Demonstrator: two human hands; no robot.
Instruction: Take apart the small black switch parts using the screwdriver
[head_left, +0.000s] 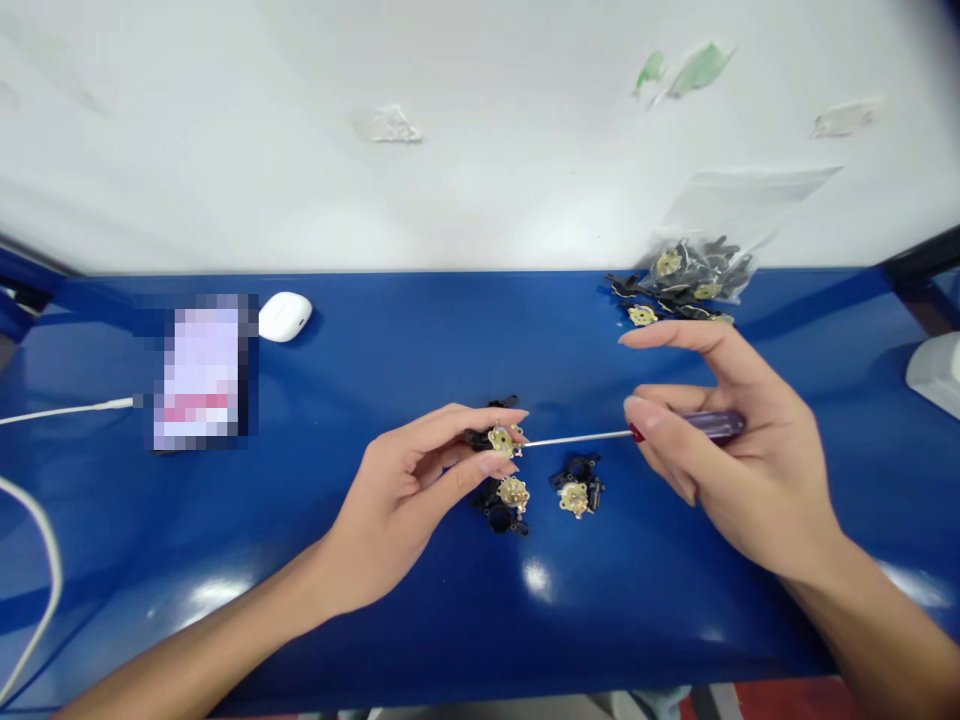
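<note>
Between the thumb and fingers of my left hand is a small black plastic part with a yellowish round plate. My right hand grips a screwdriver by its purple translucent handle, with the index finger lifted off it. The long metal shaft points left, and its tip meets or nearly meets the edge of the held part; exact contact is too small to tell. Just below my left fingertips lies a similar black part with a plate. Another such part rests below the shaft.
At the back right, a clear plastic bag holds several similar parts, with loose ones beside it. On the left are a pixelated phone-like object, a white earbud case and a white cable. A white wall bounds the blue table.
</note>
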